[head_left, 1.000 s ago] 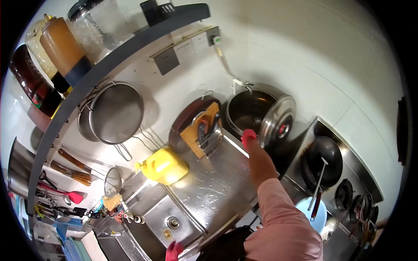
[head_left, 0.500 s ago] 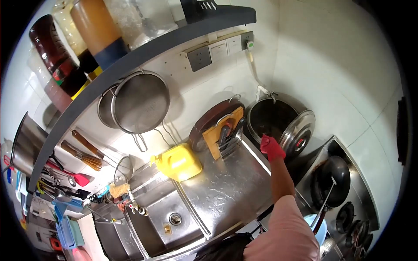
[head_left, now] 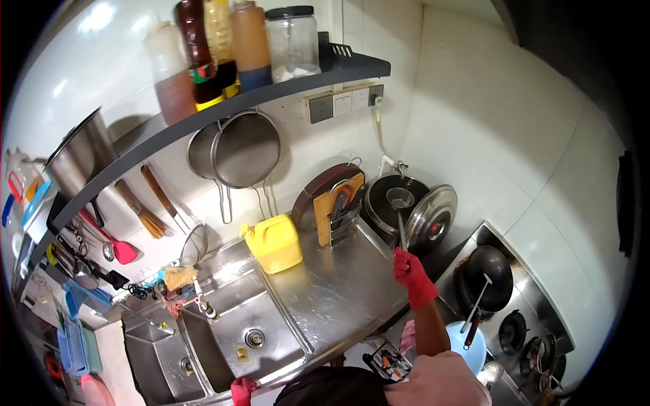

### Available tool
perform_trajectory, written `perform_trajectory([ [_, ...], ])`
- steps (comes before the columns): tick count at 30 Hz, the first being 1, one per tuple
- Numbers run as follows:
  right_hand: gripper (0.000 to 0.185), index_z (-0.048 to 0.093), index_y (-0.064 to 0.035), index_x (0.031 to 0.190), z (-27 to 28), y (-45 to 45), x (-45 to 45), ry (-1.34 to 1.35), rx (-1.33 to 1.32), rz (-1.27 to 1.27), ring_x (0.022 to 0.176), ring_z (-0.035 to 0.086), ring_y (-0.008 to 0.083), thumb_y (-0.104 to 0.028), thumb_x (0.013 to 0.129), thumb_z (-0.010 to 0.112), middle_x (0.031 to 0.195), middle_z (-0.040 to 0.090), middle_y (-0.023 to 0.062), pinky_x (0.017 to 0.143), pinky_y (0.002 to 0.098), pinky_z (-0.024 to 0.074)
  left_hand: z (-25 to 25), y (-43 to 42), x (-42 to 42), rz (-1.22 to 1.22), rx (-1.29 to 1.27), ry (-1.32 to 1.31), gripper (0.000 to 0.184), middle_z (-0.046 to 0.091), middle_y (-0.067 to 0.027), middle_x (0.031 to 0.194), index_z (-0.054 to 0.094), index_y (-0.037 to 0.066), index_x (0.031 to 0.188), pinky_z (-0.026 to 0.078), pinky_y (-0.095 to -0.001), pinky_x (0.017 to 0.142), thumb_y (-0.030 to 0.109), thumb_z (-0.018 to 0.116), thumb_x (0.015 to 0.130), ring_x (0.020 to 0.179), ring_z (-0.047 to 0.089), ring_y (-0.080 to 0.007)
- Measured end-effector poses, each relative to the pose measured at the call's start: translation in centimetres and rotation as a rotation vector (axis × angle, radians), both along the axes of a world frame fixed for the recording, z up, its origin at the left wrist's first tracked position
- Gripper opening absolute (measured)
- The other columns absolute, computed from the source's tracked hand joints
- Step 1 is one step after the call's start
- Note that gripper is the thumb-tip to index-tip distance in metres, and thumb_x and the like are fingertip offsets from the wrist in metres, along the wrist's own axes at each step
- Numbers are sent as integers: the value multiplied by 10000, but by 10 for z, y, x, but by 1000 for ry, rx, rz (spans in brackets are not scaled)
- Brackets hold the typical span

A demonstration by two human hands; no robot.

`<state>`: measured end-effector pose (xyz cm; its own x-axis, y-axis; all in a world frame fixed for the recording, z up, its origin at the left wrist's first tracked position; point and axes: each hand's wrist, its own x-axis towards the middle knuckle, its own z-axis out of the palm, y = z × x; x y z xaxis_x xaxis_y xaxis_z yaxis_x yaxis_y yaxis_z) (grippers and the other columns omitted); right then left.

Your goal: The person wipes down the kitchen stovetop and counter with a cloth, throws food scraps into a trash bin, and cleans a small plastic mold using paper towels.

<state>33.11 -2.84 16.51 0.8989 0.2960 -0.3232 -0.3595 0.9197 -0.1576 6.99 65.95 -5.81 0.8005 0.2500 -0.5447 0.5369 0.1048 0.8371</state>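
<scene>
My right hand (head_left: pixel 414 276), in a red rubber glove, is closed round the end of a long metal handle. The handle leads up to the round bowl of a ladle (head_left: pixel 400 197), held over the mouth of a deep dark pot (head_left: pixel 376 214). A shiny pot lid (head_left: pixel 432 218) with a red-centred knob leans against the pot's right side. My left hand (head_left: pixel 242 390), also gloved in red, is partly in view at the front edge of the steel sink (head_left: pixel 223 331). Its fingers are too indistinct to read.
A yellow jug (head_left: pixel 274 245) stands on the steel counter, beside a rack with a wooden cutting board (head_left: pixel 332 210) and knives. Strainers (head_left: pixel 245 149) hang under a shelf (head_left: pixel 271 84) of bottles. To the right are a black wok (head_left: pixel 489 274) and a light-blue basin (head_left: pixel 467 342).
My right hand has drawn back from the pot, and the ladle now shows raised over it. My left hand has come into view at the bottom. The camera view has shifted.
</scene>
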Motion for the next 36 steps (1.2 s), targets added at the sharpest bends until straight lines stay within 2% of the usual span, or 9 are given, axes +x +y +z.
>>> perform_trajectory([
  [5,304,487,-186,755,20,28,-76,-58,106,144,426,357,80,-232,1055,469,558,381,-86,404,235,279,-22,2,5,105,146,-90,220,677,-152,690,593,-38,1071,519,-334,409,163,519,1022,464,608,-210],
  [13,153,560,-112,845,115,140,-243,115,-766,42,465,439,94,-168,984,594,612,485,-37,443,261,346,-27,8,-2,118,292,36,399,606,-106,574,597,8,765,471,-378,431,270,445,1026,454,582,-217],
  [16,55,574,-58,945,126,166,-300,30,-1016,144,498,426,66,-107,962,593,655,457,-56,473,243,328,2,-1,-3,40,483,33,423,620,-114,591,631,-3,807,507,-396,507,328,472,1017,504,634,-242],
  [21,92,538,-54,1048,110,192,-347,210,-748,387,490,341,39,-88,1031,454,654,361,-97,462,217,260,-29,7,-12,79,597,68,438,687,-219,785,684,45,935,534,-494,713,400,441,1019,742,673,-424],
  [22,108,540,-52,1047,105,196,-358,271,-729,388,496,350,37,-84,1033,438,659,368,-97,466,217,265,-29,8,-13,101,528,11,378,628,-86,610,675,32,968,474,-359,500,351,478,1017,486,581,-188],
  [23,124,541,-49,1046,104,201,-365,333,-713,379,502,359,34,-79,1035,421,664,375,-97,470,216,269,-12,3,-13,124,540,-29,373,644,-90,615,691,41,1015,478,-348,515,356,492,1014,492,588,-180],
  [24,108,552,-44,1033,117,214,-366,80,-1137,580,488,364,26,-44,1005,447,651,398,-90,468,216,266,2,-1,-13,147,465,18,363,652,-89,609,699,50,1031,479,-333,525,353,501,1011,503,600,-173],
  [27,127,517,-15,1007,107,224,-361,286,-791,663,478,346,21,21,896,567,637,347,-77,462,208,250,9,-5,-14,214,384,0,337,642,-76,583,705,52,1022,478,-306,531,341,531,1008,500,589,-147],
  [36,150,592,-78,867,97,288,-313,118,-1002,1078,393,356,50,-198,914,669,515,419,-58,408,232,219,-11,-2,-20,231,345,-25,360,671,-59,630,695,77,1099,537,-321,669,383,522,1018,588,665,-191],
])
